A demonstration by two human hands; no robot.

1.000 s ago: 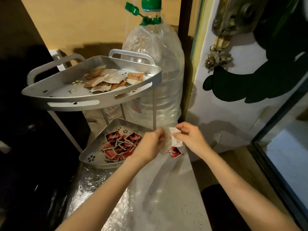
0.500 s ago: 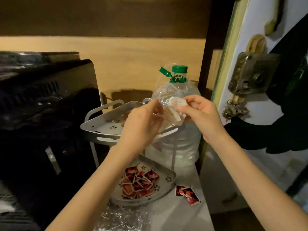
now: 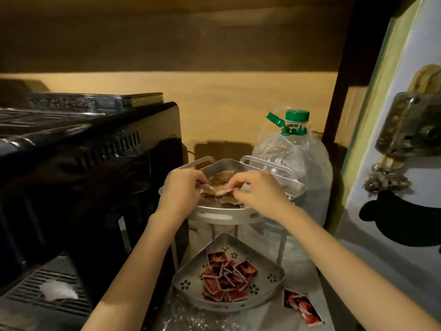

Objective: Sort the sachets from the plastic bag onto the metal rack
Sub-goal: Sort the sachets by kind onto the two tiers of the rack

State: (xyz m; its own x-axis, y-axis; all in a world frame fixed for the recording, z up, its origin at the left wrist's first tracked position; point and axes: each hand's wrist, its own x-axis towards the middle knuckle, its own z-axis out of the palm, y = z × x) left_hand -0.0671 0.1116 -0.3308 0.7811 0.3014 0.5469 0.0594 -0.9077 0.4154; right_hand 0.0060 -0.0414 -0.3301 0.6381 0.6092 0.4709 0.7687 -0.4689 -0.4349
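— Where do we have the sachets now?

— Both of our hands are over the upper tray [image 3: 222, 212] of the metal rack [image 3: 282, 247]. The left hand [image 3: 181, 187] pinches one end of a pale brown sachet [image 3: 218, 189] and the right hand [image 3: 259, 189] pinches the other, fingers curled at its edges, just above the brown sachets [image 3: 225, 176] already lying on that tray.

— And the red ones?

— A heap of red sachets [image 3: 226, 274] sits in the lower tray [image 3: 181, 278], and two loose red sachets [image 3: 301, 306] lie on the counter [image 3: 269, 316] just beside it. The plastic bag [image 3: 188, 320] is a crumpled clear film at the bottom edge.

— How will they handle, do we think?

— We judge them very light and thin, limp rather than stiff, with a slick wrapper. They likely slide over each other, so a heap shifts easily.

— Best place to take hold?

— At a sealed edge or corner, with fingertips, as we do now. Squeezing the filled middle risks bursting it, though we cannot tell what is inside.

— Anything close by to mind?

— The big water bottle [image 3: 300, 168] stands right behind the rack, and the black appliance [image 3: 90, 168] is at our left.
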